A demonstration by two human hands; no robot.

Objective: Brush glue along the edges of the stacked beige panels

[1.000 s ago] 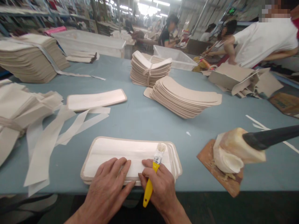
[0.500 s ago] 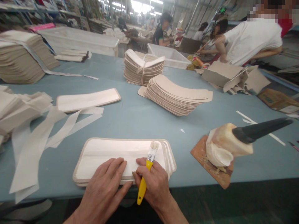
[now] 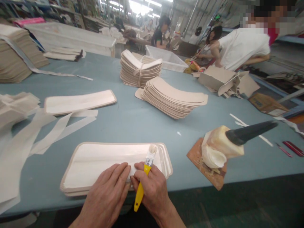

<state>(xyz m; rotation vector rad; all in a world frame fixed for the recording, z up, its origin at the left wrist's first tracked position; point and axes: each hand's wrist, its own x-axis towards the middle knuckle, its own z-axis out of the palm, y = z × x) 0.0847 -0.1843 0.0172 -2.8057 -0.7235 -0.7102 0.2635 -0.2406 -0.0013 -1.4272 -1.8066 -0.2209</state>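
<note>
A small stack of white panels with beige borders (image 3: 95,158) lies at the table's near edge, its sheets fanned slightly at the right end. My left hand (image 3: 108,186) rests on the top panel near its front edge, fingers stretched out close together. In my right hand (image 3: 153,185) is a paintbrush with a yellow handle (image 3: 139,193), its bristles pointing away from me and coated in white. The fingertips of that hand also touch the panel's front edge, beside my left fingers. What the right fingertips pinch there is partly hidden.
Right of the panels, a glue-smeared container with a black handle (image 3: 220,145) stands on a brown board (image 3: 197,154). Beige curved pieces (image 3: 171,95) and a tied bundle (image 3: 140,69) sit farther back. White strips (image 3: 64,129) lie left. Several people work beyond the table.
The view has shifted slightly, so most things sit farther left. My left hand has slid rightward along the panel, closer to my right hand, which still holds the brush.
</note>
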